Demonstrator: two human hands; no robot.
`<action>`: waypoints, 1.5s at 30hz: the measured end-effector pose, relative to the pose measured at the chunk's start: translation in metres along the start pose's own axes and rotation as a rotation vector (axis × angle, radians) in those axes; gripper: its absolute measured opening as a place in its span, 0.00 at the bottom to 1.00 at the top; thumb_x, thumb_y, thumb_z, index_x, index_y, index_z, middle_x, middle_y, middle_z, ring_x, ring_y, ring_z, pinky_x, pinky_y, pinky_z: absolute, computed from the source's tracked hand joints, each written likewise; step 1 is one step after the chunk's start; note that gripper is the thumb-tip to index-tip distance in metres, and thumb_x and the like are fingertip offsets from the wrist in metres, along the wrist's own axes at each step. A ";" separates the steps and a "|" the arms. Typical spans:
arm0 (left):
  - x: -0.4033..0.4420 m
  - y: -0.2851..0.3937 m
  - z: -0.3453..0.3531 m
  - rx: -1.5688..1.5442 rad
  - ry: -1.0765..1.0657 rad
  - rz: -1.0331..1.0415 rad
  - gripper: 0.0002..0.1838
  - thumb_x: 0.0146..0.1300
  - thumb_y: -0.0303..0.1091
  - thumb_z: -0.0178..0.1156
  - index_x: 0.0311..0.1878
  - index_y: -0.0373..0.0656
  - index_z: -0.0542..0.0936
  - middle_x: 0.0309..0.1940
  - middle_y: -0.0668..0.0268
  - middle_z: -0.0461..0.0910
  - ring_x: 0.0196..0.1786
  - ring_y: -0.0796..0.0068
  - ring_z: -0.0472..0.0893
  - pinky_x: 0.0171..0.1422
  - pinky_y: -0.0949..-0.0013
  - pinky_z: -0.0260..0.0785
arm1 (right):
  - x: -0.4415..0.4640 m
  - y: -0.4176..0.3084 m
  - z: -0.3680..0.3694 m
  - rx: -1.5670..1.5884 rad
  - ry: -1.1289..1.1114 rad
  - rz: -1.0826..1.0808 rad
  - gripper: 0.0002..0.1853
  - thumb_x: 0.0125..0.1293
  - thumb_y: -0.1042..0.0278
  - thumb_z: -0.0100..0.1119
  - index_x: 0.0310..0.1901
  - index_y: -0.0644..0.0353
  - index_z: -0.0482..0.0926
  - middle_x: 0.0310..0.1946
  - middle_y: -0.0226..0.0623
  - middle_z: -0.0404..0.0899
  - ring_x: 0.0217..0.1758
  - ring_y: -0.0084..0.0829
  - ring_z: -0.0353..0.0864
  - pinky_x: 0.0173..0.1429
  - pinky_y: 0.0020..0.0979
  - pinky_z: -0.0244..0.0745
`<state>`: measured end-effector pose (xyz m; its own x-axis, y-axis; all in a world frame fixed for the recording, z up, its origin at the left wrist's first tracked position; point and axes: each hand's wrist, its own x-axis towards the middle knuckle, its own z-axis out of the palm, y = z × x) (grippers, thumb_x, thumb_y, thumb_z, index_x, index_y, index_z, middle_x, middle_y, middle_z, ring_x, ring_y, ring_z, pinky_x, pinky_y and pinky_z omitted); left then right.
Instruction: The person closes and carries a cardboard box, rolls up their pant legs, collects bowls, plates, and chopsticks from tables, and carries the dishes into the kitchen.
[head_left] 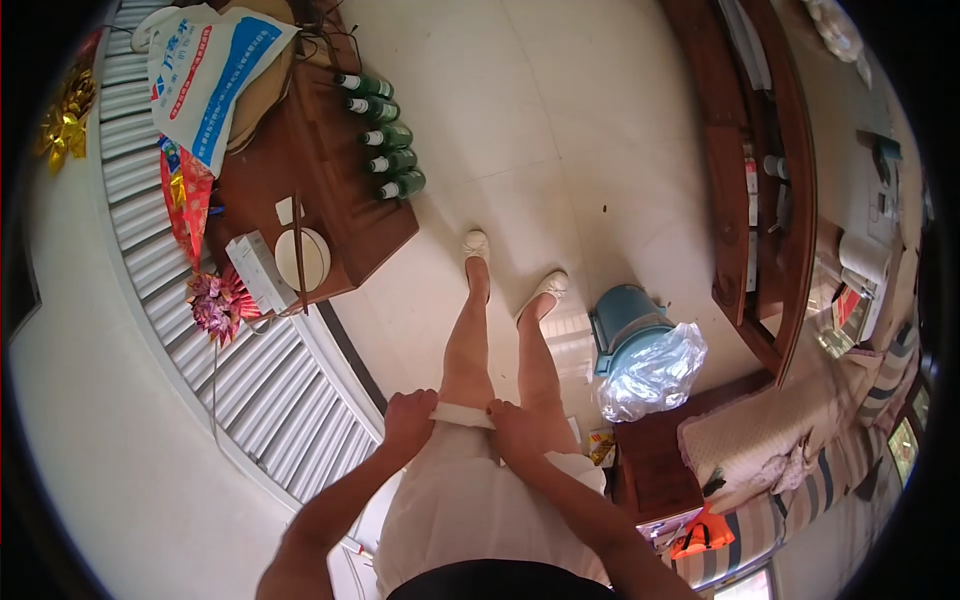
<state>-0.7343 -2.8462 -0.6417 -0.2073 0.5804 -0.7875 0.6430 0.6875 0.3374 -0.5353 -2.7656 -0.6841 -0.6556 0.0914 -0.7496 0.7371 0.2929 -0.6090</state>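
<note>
A short cream strip [464, 415], seemingly folded cloth, is stretched level between my two hands. My left hand [410, 424] is closed on its left end, and my right hand [514, 430] pinches the right end. The strip lies in front of the pale shorts or skirt [465, 500] I am wearing; whether it is a loose cloth or the turned-up hem, I cannot tell. Below are my legs and feet in pale shoes [476, 244], standing on the tiled floor.
A brown wooden cabinet [350, 190] stands ahead left, with several green bottles [388, 137] beside it. Right of my feet is a blue-green bin [628, 325] with a clear plastic bag [655, 375]. Farther right are a wooden table [795, 180] and a sofa [760, 440].
</note>
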 end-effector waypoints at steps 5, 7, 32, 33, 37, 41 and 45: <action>-0.046 -0.012 0.043 -0.007 0.262 -0.317 0.10 0.53 0.31 0.57 0.39 0.41 0.77 0.27 0.59 0.77 0.34 0.53 0.78 0.42 0.53 0.68 | -0.022 -0.015 0.002 -0.133 0.202 0.016 0.11 0.55 0.67 0.58 0.39 0.59 0.74 0.31 0.42 0.77 0.34 0.44 0.79 0.39 0.42 0.74; -0.053 -0.018 0.038 -0.062 0.204 -0.252 0.11 0.54 0.32 0.57 0.41 0.42 0.77 0.30 0.57 0.78 0.37 0.53 0.78 0.44 0.53 0.68 | -0.031 -0.014 0.005 -0.090 0.166 0.026 0.11 0.55 0.67 0.58 0.40 0.59 0.74 0.31 0.43 0.77 0.34 0.45 0.79 0.40 0.43 0.74; -0.111 -0.028 0.214 -0.638 -0.019 -0.953 0.15 0.62 0.42 0.54 0.50 0.49 0.78 0.42 0.54 0.82 0.47 0.46 0.80 0.49 0.52 0.73 | -0.071 0.066 0.028 -0.257 -0.317 0.277 0.20 0.59 0.65 0.57 0.51 0.67 0.72 0.45 0.56 0.79 0.47 0.47 0.79 0.47 0.39 0.76; -0.127 -0.040 0.235 -0.637 -0.116 -0.880 0.15 0.62 0.43 0.55 0.50 0.50 0.79 0.42 0.56 0.82 0.46 0.49 0.80 0.49 0.53 0.73 | -0.081 0.051 0.017 -0.262 -0.313 0.279 0.20 0.59 0.65 0.57 0.51 0.67 0.72 0.45 0.56 0.79 0.47 0.47 0.79 0.47 0.39 0.76; -0.170 -0.089 0.176 -0.725 -0.764 -0.293 0.18 0.62 0.50 0.56 0.51 0.54 0.80 0.42 0.60 0.83 0.47 0.56 0.81 0.52 0.56 0.71 | -0.110 -0.009 -0.042 -0.202 -0.335 0.035 0.15 0.59 0.63 0.54 0.41 0.68 0.74 0.39 0.54 0.80 0.43 0.51 0.79 0.46 0.43 0.74; -0.117 -0.079 0.053 -0.477 0.441 -0.556 0.17 0.65 0.47 0.51 0.40 0.43 0.78 0.39 0.55 0.81 0.45 0.54 0.79 0.50 0.51 0.69 | -0.108 0.021 -0.026 -0.298 -0.104 -0.275 0.16 0.61 0.63 0.55 0.45 0.67 0.74 0.34 0.45 0.81 0.37 0.47 0.80 0.41 0.45 0.74; -0.088 -0.006 0.103 -0.515 0.317 -0.499 0.20 0.63 0.47 0.52 0.50 0.42 0.75 0.51 0.51 0.76 0.55 0.52 0.75 0.57 0.52 0.68 | -0.068 0.052 -0.015 -0.579 0.321 -0.668 0.17 0.62 0.64 0.56 0.50 0.65 0.74 0.25 0.38 0.81 0.28 0.42 0.80 0.32 0.44 0.74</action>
<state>-0.6441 -2.9461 -0.6278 -0.6325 0.1930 -0.7501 0.0114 0.9707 0.2402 -0.4544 -2.7419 -0.6606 -0.9907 -0.0335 -0.1319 0.0526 0.7995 -0.5984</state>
